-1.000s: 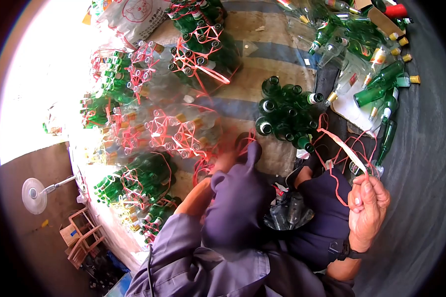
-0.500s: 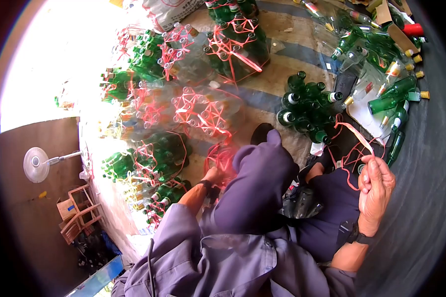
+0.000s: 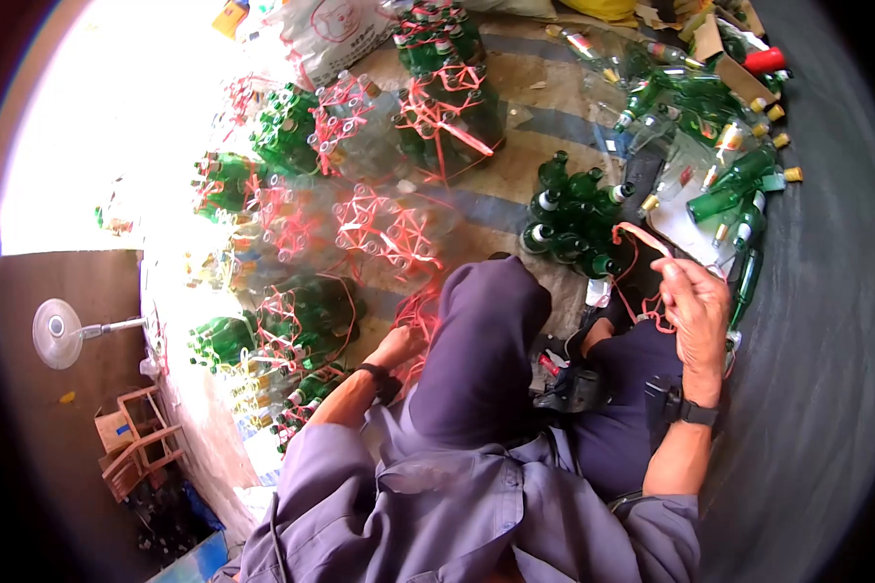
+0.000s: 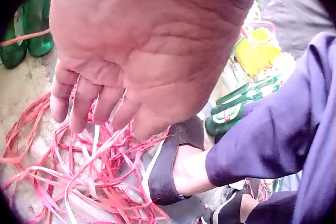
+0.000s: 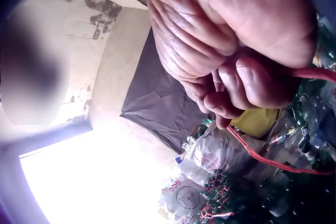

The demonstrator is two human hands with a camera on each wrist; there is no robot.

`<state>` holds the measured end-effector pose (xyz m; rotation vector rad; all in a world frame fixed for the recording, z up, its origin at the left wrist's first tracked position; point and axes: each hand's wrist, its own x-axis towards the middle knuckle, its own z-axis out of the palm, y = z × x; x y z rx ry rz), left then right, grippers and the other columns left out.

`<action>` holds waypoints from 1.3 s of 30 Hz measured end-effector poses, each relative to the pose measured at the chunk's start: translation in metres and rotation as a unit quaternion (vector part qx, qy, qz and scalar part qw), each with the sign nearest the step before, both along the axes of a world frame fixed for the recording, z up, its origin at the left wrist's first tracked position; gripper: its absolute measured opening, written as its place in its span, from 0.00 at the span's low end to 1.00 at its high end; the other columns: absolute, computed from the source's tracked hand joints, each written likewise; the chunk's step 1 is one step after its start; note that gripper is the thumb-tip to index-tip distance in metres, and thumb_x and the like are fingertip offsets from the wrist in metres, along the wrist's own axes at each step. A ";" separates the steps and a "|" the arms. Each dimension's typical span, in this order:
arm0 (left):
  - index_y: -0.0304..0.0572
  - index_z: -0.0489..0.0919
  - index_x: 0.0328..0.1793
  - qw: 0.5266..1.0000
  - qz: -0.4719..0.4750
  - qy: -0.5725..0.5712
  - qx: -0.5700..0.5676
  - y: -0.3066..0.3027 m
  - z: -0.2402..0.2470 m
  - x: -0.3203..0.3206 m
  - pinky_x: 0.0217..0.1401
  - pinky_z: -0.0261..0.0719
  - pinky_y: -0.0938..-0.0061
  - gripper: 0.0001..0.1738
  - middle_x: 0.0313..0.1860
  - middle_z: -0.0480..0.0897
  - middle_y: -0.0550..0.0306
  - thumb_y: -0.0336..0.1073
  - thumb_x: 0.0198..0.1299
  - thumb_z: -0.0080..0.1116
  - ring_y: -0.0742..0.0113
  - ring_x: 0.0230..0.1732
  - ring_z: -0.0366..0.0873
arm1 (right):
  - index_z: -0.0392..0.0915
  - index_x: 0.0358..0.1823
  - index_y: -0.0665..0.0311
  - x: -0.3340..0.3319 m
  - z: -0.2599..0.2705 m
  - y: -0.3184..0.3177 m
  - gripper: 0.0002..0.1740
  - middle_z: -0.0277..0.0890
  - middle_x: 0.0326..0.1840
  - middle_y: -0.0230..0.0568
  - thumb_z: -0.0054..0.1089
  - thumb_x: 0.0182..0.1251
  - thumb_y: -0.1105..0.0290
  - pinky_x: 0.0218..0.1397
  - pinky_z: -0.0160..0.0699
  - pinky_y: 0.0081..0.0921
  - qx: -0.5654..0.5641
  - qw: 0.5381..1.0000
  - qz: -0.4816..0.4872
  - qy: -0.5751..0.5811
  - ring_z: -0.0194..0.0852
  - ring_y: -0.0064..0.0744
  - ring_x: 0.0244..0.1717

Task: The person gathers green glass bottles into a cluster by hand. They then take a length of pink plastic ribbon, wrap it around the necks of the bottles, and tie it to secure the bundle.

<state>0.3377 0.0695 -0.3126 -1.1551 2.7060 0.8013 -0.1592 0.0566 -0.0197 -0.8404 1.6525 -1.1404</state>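
Observation:
My right hand point(image 3: 695, 306) is raised at the right of the head view and grips a red plastic strap point(image 3: 642, 233) beside a cluster of green bottles point(image 3: 569, 219). Its fingers are curled round the strap point(image 5: 254, 153) in the right wrist view. The left hand point(image 3: 399, 347) is low, left of the raised knee, at a tangled heap of red strap point(image 3: 420, 309). Seen from the left wrist, that hand point(image 4: 131, 56) hangs palm toward the camera over the loose strap point(image 4: 94, 169), fingers loosely extended; whether the fingertips touch it is unclear.
Strapped bottle bundles point(image 3: 379, 228) stand at the left. Loose bottles point(image 3: 739, 180) lie at the right near an open carton point(image 3: 724, 58). A printed white sack point(image 3: 326, 39) is at the back; a fan point(image 3: 58, 333) and wooden chair point(image 3: 141, 437) are at far left.
The left hand has moved back toward the body, to the strap heap left of the knee. The right hand has turned and shifted slightly, still gripping the strap. The head view has shifted too.

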 end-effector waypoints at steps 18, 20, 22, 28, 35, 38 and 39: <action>0.30 0.79 0.58 0.809 0.250 0.501 0.178 -0.059 0.364 -0.178 0.59 0.79 0.73 0.15 0.50 0.85 0.52 0.29 0.67 0.61 0.69 0.48 0.83 | 0.89 0.40 0.66 0.000 0.013 0.012 0.12 0.70 0.20 0.21 0.65 0.71 0.65 0.25 0.57 0.15 -0.088 0.965 0.235 -0.073 0.59 0.09 0.23; 0.34 0.77 0.66 0.884 0.118 0.425 0.154 -0.058 0.373 -0.210 0.65 0.75 0.69 0.26 0.59 0.82 0.52 0.31 0.61 0.66 0.66 0.59 0.79 | 0.89 0.39 0.67 -0.007 0.016 0.015 0.13 0.70 0.20 0.20 0.66 0.71 0.64 0.25 0.56 0.16 -0.071 0.951 0.260 -0.154 0.59 0.09 0.23; 0.37 0.73 0.70 0.914 0.011 0.402 0.046 -0.056 0.359 -0.242 0.66 0.75 0.61 0.34 0.64 0.78 0.45 0.31 0.56 0.70 0.53 0.61 0.80 | 0.89 0.38 0.68 -0.011 0.016 0.019 0.14 0.70 0.20 0.20 0.66 0.70 0.63 0.24 0.55 0.15 -0.081 0.947 0.259 -0.171 0.58 0.09 0.22; 0.34 0.73 0.68 0.919 0.054 0.313 0.234 -0.030 0.335 -0.277 0.33 0.80 0.74 0.28 0.44 0.84 0.54 0.31 0.62 0.64 0.69 0.29 0.83 | 0.86 0.37 0.72 -0.016 0.009 0.022 0.17 0.67 0.17 0.23 0.65 0.71 0.60 0.21 0.53 0.15 -0.136 0.912 0.241 -0.303 0.55 0.11 0.19; 0.36 0.82 0.44 0.873 0.161 0.349 0.299 -0.050 0.329 -0.244 0.31 0.64 0.85 0.09 0.28 0.74 0.73 0.35 0.71 0.57 0.85 0.29 0.66 | 0.81 0.37 0.72 -0.046 -0.004 0.015 0.16 0.58 0.18 0.20 0.61 0.74 0.63 0.17 0.46 0.12 -0.169 0.895 0.117 -0.395 0.49 0.10 0.16; 0.33 0.82 0.40 0.911 0.173 0.307 0.215 -0.062 0.336 -0.224 0.34 0.70 0.79 0.11 0.27 0.76 0.69 0.36 0.70 0.59 0.83 0.32 0.69 | 0.80 0.40 0.71 -0.061 -0.010 0.014 0.14 0.56 0.19 0.19 0.59 0.75 0.64 0.17 0.45 0.13 -0.219 0.872 0.071 -0.433 0.48 0.11 0.17; 0.33 0.82 0.40 0.903 0.186 0.314 0.225 -0.065 0.337 -0.218 0.33 0.69 0.79 0.11 0.27 0.76 0.69 0.36 0.70 0.59 0.83 0.32 0.69 | 0.79 0.41 0.70 -0.066 -0.009 0.014 0.13 0.56 0.19 0.19 0.58 0.76 0.64 0.17 0.45 0.13 -0.241 0.851 0.040 -0.466 0.47 0.12 0.17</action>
